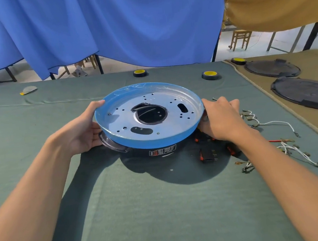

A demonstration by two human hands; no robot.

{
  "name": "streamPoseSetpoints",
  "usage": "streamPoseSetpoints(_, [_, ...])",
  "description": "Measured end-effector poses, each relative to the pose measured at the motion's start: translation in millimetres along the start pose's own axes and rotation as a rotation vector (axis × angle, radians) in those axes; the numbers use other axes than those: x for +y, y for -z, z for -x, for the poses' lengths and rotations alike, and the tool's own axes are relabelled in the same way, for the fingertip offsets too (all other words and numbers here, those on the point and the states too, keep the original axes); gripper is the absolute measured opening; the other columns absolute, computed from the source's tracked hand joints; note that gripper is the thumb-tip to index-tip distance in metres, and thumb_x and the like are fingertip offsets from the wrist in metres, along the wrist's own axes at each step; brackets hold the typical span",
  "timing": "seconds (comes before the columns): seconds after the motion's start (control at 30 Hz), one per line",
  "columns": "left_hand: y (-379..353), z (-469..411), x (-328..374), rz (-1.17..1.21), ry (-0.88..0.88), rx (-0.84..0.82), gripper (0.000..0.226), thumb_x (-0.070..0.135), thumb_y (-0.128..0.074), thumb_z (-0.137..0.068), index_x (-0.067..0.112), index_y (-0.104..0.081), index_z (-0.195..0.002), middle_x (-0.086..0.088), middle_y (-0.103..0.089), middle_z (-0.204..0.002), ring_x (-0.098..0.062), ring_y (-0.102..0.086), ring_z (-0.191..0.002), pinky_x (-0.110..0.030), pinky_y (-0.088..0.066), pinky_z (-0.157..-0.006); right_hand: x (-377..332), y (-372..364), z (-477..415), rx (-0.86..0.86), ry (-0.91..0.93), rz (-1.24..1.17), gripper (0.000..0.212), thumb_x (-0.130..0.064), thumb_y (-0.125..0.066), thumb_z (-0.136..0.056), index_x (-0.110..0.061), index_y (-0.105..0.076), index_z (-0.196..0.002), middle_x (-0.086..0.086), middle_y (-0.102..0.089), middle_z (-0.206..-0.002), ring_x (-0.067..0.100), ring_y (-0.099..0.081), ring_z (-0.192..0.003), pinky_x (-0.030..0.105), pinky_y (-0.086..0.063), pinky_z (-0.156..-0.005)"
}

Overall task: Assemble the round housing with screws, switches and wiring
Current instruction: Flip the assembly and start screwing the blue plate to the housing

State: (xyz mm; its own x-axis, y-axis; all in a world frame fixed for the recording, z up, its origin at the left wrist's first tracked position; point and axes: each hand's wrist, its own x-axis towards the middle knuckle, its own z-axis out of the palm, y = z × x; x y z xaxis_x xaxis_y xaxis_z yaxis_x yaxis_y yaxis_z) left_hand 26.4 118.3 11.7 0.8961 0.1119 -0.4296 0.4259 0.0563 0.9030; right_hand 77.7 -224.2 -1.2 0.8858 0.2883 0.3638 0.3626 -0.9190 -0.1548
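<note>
The round housing (173,125) sat at the middle of the bench (161,205), between both hands. Its upper part was a shallow metal pan covered in blue film, with a large central opening, two oblong slots and many small holes. Below the pan was a black base with a printed label (162,150) on the near side and a black handle (112,143) at the near left. Whether the base rested fully on the bench could not be determined.

The left hand (86,129) gripped the left side of the pan. Its thumb lay along the top of the rim and its palm was against the side. Its fingers were hidden below the housing. The right hand (221,119) gripped the right side, with the fingers (229,103) curled together over the rim edge.

Three black-and-red switches (206,155) lay on the bench just right of the base, partly under the right forearm. Loose white wires (289,148) with metal terminals lay further right. One screw (214,98) lay near the right knuckles.

Two tape rolls (139,73) with yellow cores stood beyond the housing on the green cloth. A third was on the adjoining tan cloth (311,60), beside two round black covers (304,93). A small grey item (28,90) lay at the far left. A blue curtain (109,29) hung behind the bench, and a wooden stool (240,38) stood at the far right.
</note>
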Motion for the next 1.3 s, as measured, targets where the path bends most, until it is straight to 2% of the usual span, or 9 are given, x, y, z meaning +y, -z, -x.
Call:
streamPoseSetpoints(0.13, [-0.6, 1.4, 0.2, 0.023, -0.004, 0.012, 0.07, 0.069, -0.067, -0.069, 0.011, -0.07, -0.108, -0.01, -0.071, -0.094, -0.022, -0.069, -0.069, -0.028, -0.058, -0.058, -2.8, -1.0, 3.0, 0.072, -0.004, 0.103, 0.013, -0.034, -0.045, -0.089, -0.024, -0.051, -0.094, 0.0, -0.057, -0.079, 0.024, -0.042, -0.087, 0.036, -0.018, -0.07])
streamPoseSetpoints(0.27, [-0.8, 1.0, 0.3, 0.043, 0.005, 0.023, 0.069, 0.069, -0.067, -0.07, 0.011, -0.069, -0.108, -0.009, -0.071, -0.09, -0.02, -0.069, -0.065, -0.027, -0.057, -0.056, -5.0, -0.3, 4.0, 0.056, -0.011, 0.219, 0.02, -0.044, -0.05, -0.089, -0.024, -0.051, -0.09, 0.0, -0.057, -0.076, 0.024, -0.04, -0.084, 0.037, -0.018, -0.07])
streamPoseSetpoints(0.33, [-1.4, 1.2, 0.0, 0.05, 0.004, 0.023, 0.071, 0.069, -0.067, -0.071, 0.011, -0.068, -0.112, -0.009, -0.07, -0.09, -0.02, -0.068, -0.065, -0.027, -0.057, -0.057, -5.2, -2.4, 2.9, 0.074, -0.033, 0.203, 0.018, -0.038, -0.055, -0.088, -0.021, -0.053, -0.093, 0.002, -0.061, -0.08, 0.026, -0.044, -0.086, 0.037, -0.018, -0.071])
streamPoseSetpoints(0.5, [-0.5, 0.9, -2.0, 0.049, -0.01, 0.013, 0.082, 0.068, -0.067, -0.071, 0.006, -0.062, -0.124, -0.009, -0.067, -0.1, -0.02, -0.067, -0.068, -0.028, -0.057, -0.058, 2.4, -2.0, -0.2, 0.302, -0.21, 0.007, 0.03, -0.026, -0.058, -0.094, -0.013, -0.054, -0.121, 0.011, -0.066, -0.088, 0.032, -0.052, -0.096, 0.037, -0.022, -0.078])
streamPoseSetpoints(0.6, [-0.2, -0.4, -2.2, 0.046, -0.009, 0.01, 0.085, 0.069, -0.067, -0.07, 0.005, -0.061, -0.126, -0.01, -0.067, -0.101, -0.021, -0.067, -0.069, -0.028, -0.057, -0.059, 7.3, 4.7, -0.3, 0.413, -0.296, -0.184, 0.032, -0.031, -0.058, -0.094, -0.012, -0.054, -0.12, 0.005, -0.068, -0.087, 0.031, -0.055, -0.098, 0.039, -0.03, -0.087])
streamPoseSetpoints(0.73, [-0.8, -0.1, -2.2, 0.048, 0.001, -0.001, 0.098, 0.068, -0.073, -0.055, 0.002, -0.058, -0.127, -0.012, -0.065, -0.1, -0.022, -0.066, -0.073, -0.029, -0.057, -0.061, 4.2, 20.7, 0.9, 0.499, -0.299, -0.48, 0.022, -0.029, -0.061, -0.093, -0.015, -0.059, -0.11, -0.005, -0.064, -0.081, 0.021, -0.059, -0.082, 0.033, -0.041, -0.083])
streamPoseSetpoints(0.9, [0.0, 4.8, 5.0, 0.026, 0.059, -0.05, 0.088, 0.057, -0.074, -0.054, 0.0, -0.058, -0.12, -0.012, -0.061, -0.087, -0.022, -0.065, -0.059, -0.028, -0.056, -0.056, -21.0, 43.3, -5.3, 0.413, -0.213, -0.82, 0.008, -0.021, -0.067, -0.089, -0.017, -0.065, -0.096, -0.005, -0.069, -0.086, 0.011, -0.069, -0.07, 0.031, -0.057, -0.062])
streamPoseSetpoints(1.1, [2.6, 18.3, 26.6, -0.297, 0.084, -0.075, 0.066, 0.061, -0.06, -0.051, 0.008, -0.056, -0.091, -0.006, -0.055, -0.072, -0.02, -0.051, -0.057, -0.028, -0.041, -0.06, -69.6, 56.0, -17.2, 0.306, -0.031, -0.889, 0.011, -0.019, -0.071, -0.087, -0.015, -0.066, -0.096, -0.001, -0.07, -0.087, 0.01, -0.067, -0.068, 0.023, -0.057, -0.06])
streamPoseSetpoints(1.3, [-1.8, 22.3, 19.8, -0.463, 0.014, -0.034, 0.051, 0.059, -0.048, -0.06, 0.015, -0.056, -0.084, 0.0, -0.058, -0.064, -0.021, -0.035, -0.077, -0.035, -0.028, -0.075, -113.0, 60.0, -27.3, 0.186, -0.045, -1.22, 0.029, -0.01, -0.075, -0.082, -0.014, -0.06, -0.107, 0.008, -0.07, -0.083, 0.015, -0.068, -0.071, 0.023, -0.054, -0.06])
